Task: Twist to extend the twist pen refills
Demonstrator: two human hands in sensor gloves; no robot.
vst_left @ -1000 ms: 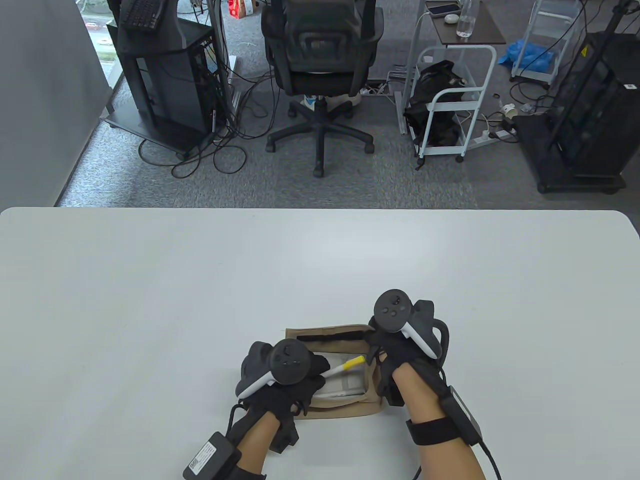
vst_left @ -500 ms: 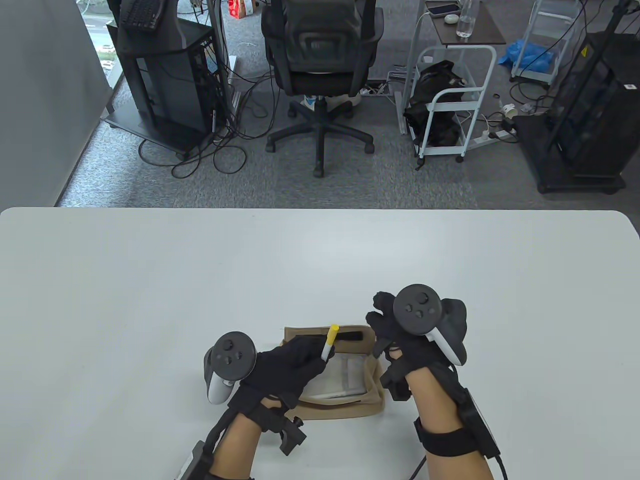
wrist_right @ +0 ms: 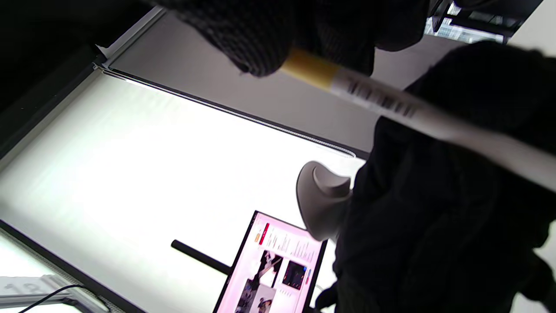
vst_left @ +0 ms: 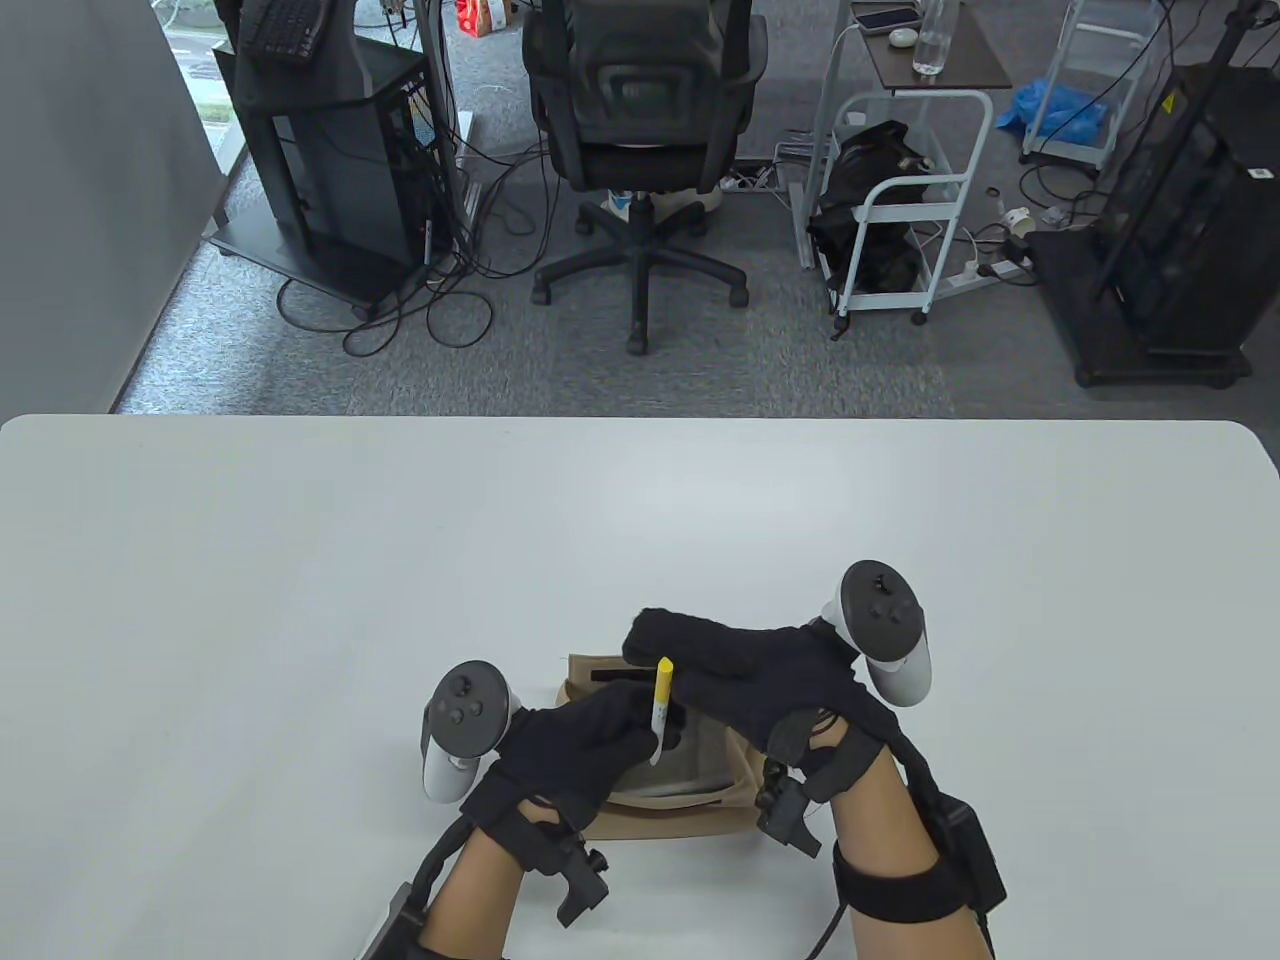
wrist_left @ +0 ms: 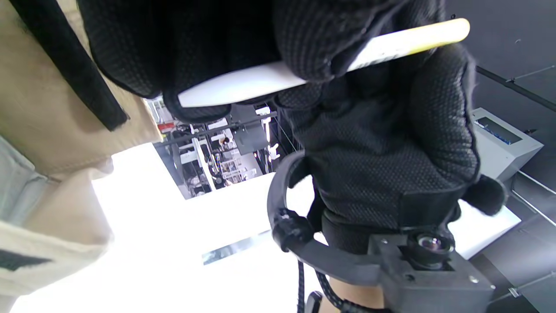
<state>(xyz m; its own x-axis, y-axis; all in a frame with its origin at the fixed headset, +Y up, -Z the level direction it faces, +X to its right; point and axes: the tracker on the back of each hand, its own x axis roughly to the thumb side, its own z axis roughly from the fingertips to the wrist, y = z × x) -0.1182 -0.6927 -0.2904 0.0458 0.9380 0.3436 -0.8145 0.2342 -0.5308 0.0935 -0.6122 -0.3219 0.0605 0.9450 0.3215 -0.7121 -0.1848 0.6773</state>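
Note:
A white twist pen with a yellow end (vst_left: 659, 705) stands tilted above an open tan pouch (vst_left: 690, 818) near the table's front edge. My left hand (vst_left: 640, 738) grips the pen's white lower barrel; in the left wrist view its fingers (wrist_left: 312, 43) wrap the barrel (wrist_left: 243, 82). My right hand (vst_left: 662, 648) reaches in from the right across the pouch. In the right wrist view its fingertips (wrist_right: 260, 52) pinch the yellow end (wrist_right: 308, 69). The pen's tip is hidden in my left hand.
The pouch holds a pale flat packet (vst_left: 700, 775) and has a black strip (vst_left: 620, 677) along its far edge. The white table (vst_left: 400, 560) stretches far and wide around my hands. An office chair (vst_left: 640, 150) and carts stand beyond it.
My left hand lifted the pen out of the pouch and turned it upright. My right hand swung left across the pouch and took hold of the yellow end.

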